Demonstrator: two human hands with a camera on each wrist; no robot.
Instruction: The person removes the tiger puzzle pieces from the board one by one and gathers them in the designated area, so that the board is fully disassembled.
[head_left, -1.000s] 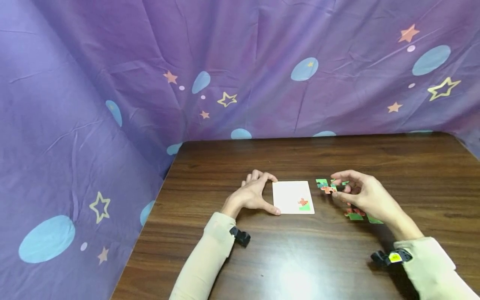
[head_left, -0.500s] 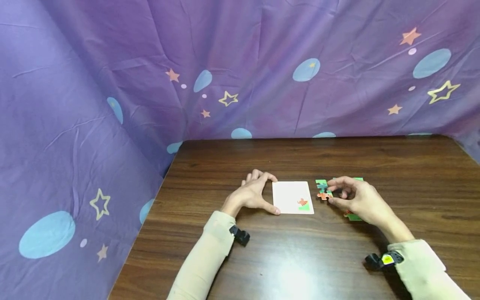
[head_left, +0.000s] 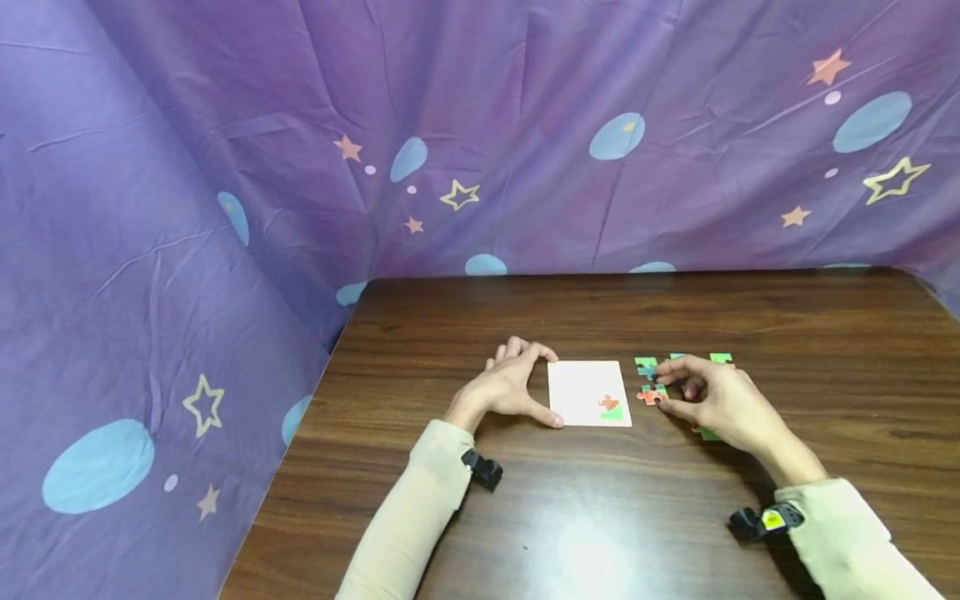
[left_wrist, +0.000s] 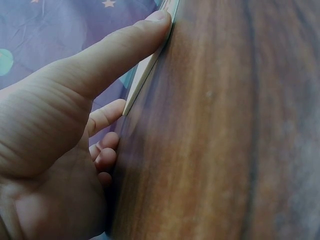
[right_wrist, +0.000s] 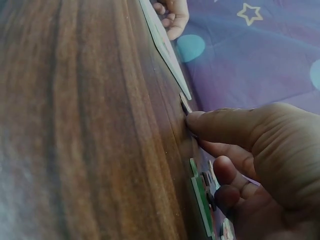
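Note:
A white square puzzle board [head_left: 581, 387] lies flat on the table, with a red and green piece [head_left: 611, 409] at its lower right corner. My left hand [head_left: 504, 389] holds the board by its two left corners, thumb at the near one and index finger at the far one. My right hand [head_left: 720, 402] pinches a red and green puzzle piece [head_left: 651, 395] between thumb and index finger, right of the board. Just behind that piece lies a green and blue piece [head_left: 646, 365]. In the right wrist view the thumb [right_wrist: 220, 125] covers part of the held piece.
More puzzle pieces lie around and under the right hand, such as a green one [head_left: 721, 357] behind it and another [head_left: 707, 433] in front, partly hidden. The brown wooden table [head_left: 480, 317] ends at a purple patterned cloth [head_left: 525, 167] behind and at the left.
My right hand has moved left and slightly nearer with the red and green piece, baring pieces on its far side. The left hand stays at the board, which has not moved.

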